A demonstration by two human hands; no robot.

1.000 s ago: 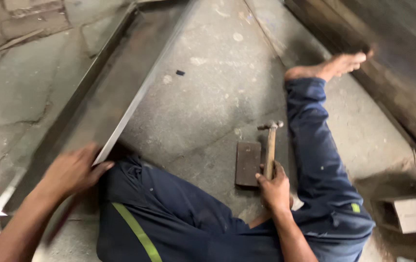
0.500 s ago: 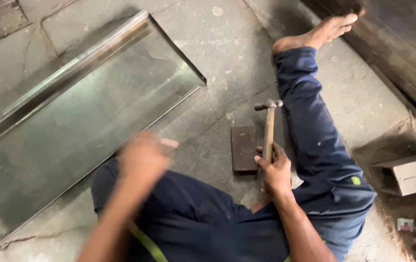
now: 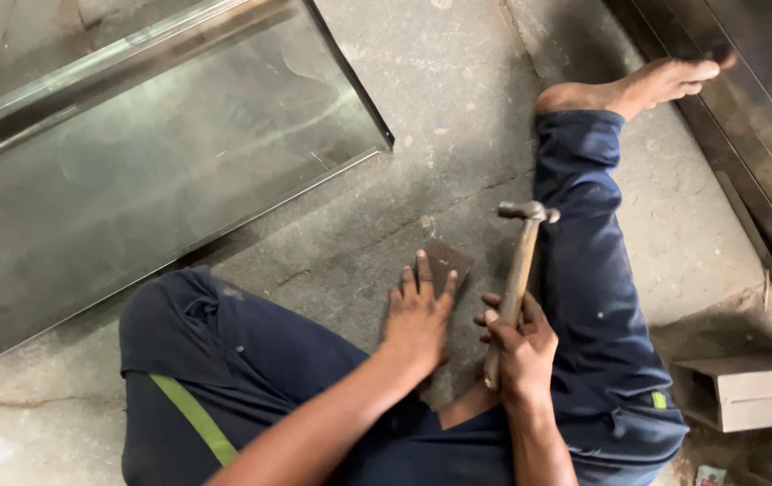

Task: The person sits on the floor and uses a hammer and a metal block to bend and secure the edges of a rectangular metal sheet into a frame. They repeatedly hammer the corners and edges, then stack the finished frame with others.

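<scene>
The person sits on the concrete floor (image 3: 458,117) with both legs spread, in dark blue work trousers that carry a green stripe on the left thigh. The left hand (image 3: 419,315) lies flat, palm down and fingers stretched, on a small dark metal plate (image 3: 447,259); this plate rests on the floor between the legs, and only its far corner, toward 1 o'clock from the hand, shows beyond the fingertips. So the grip of the left hand is open — it presses on the plate and does not close around anything. Just beside it, at 3 o'clock, the right hand (image 3: 516,337) has its grip closed around the lower part of the wooden handle of a hammer (image 3: 519,270). The handle stands nearly upright, leaning a little toward 1 o'clock, and the metal head is at the top, above the floor and close to the right trouser leg. The two hands are very near to each other, but I cannot tell if they touch. At 10 o'clock from the hands lies a large sheet metal piece (image 3: 161,171) with a folded edge, shiny grey, flat on the floor and well apart from the plate. The bare right foot (image 3: 638,85) points toward 1 o'clock, near a dark metal frame (image 3: 746,117) along the right side. At 4 o'clock from the hands stands a grey box section (image 3: 755,396) — its open end faces the person's leg.
</scene>
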